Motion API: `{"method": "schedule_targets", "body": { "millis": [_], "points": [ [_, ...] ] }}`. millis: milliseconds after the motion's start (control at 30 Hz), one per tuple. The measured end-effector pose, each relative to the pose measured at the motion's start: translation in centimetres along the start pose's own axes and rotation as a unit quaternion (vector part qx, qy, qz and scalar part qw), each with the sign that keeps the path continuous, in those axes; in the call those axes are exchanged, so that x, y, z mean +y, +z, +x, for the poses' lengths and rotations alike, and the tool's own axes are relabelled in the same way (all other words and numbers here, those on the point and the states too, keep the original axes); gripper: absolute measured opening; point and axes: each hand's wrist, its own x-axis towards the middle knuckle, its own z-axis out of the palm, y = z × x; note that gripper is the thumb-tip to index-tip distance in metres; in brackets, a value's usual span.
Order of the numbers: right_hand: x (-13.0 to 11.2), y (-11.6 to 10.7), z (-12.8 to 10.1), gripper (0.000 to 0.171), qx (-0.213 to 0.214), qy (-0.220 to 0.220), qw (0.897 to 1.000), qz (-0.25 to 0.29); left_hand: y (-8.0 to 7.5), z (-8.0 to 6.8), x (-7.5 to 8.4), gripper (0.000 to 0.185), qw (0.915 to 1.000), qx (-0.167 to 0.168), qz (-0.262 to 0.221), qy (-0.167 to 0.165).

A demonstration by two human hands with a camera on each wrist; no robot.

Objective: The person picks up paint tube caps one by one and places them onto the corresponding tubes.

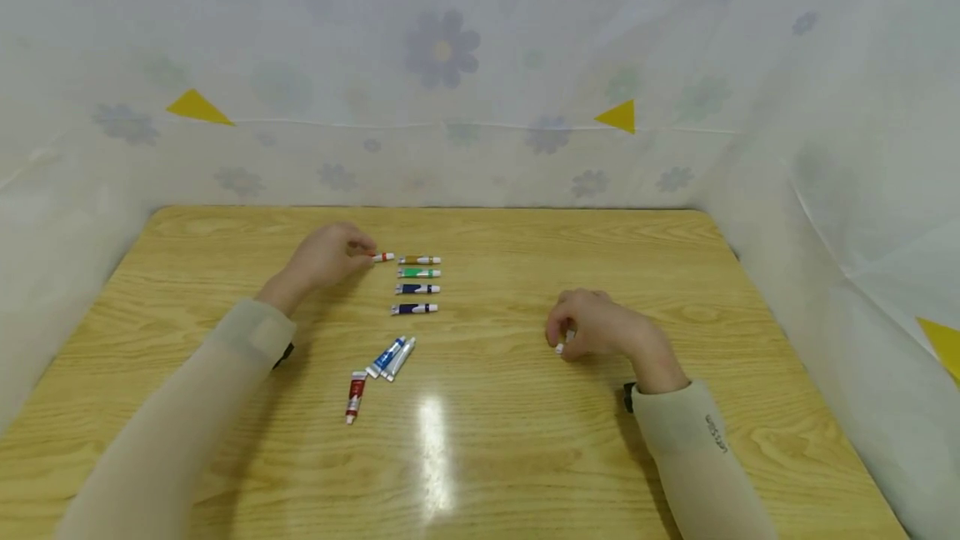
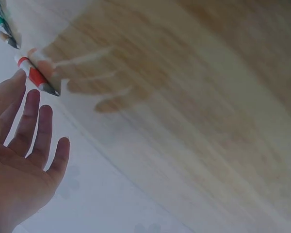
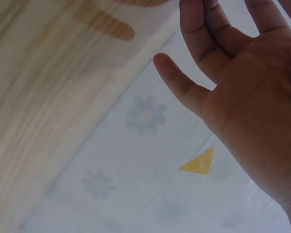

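Note:
On the wooden table (image 1: 525, 440), my left hand (image 1: 337, 257) reaches toward a short row of small paint tubes. Its fingertips touch a red tube (image 1: 383, 257) at the row's left end. The left wrist view shows straight fingers (image 2: 31, 116) with that red tube (image 2: 37, 77) just past them. The row holds a brown tube (image 1: 418, 260), a green tube (image 1: 418, 273) and two dark blue tubes (image 1: 416, 289) (image 1: 414, 308). My right hand (image 1: 600, 327) rests curled on the table at the right. It pinches a small white-capped tube (image 1: 560, 347), mostly hidden by the fingers.
Three loose tubes lie nearer me: a blue one (image 1: 386, 357), a silvery one (image 1: 401, 358) and a red one (image 1: 355, 396). A flowered white curtain (image 1: 480, 107) with yellow triangles closes in the table on three sides.

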Motion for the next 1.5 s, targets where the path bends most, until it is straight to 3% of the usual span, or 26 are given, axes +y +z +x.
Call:
{"method": "schedule_targets", "body": {
  "millis": [167, 500, 800, 1133, 1500],
  "points": [
    [0.1, 0.1, 0.1, 0.017, 0.010, 0.007, 1.000, -0.008, -0.3, -0.2, 0.4, 0.029, 1.0000, 0.004, -0.001, 0.003],
    [-0.1, 0.0, 0.3, 0.018, 0.027, -0.010, 1.000, -0.011, -0.2, -0.7, 1.1, 0.023, 0.9986, 0.027, 0.021, 0.040],
    [0.1, -0.2, 0.5, 0.007, 0.040, -0.015, 0.999, 0.033, -0.1, -1.7, 1.5, 0.020, 0.9964, 0.046, 0.032, 0.063],
    [0.1, -0.7, 0.4, 0.006, 0.057, -0.034, 0.997, 0.046, -0.1, -3.2, 2.0, 0.022, 0.9963, 0.038, 0.017, 0.075],
    [-0.3, -1.3, 0.0, 0.005, 0.052, -0.013, 0.996, 0.076, 0.4, -4.5, 2.3, 0.022, 0.9917, 0.028, 0.042, 0.118]
  ]
}}
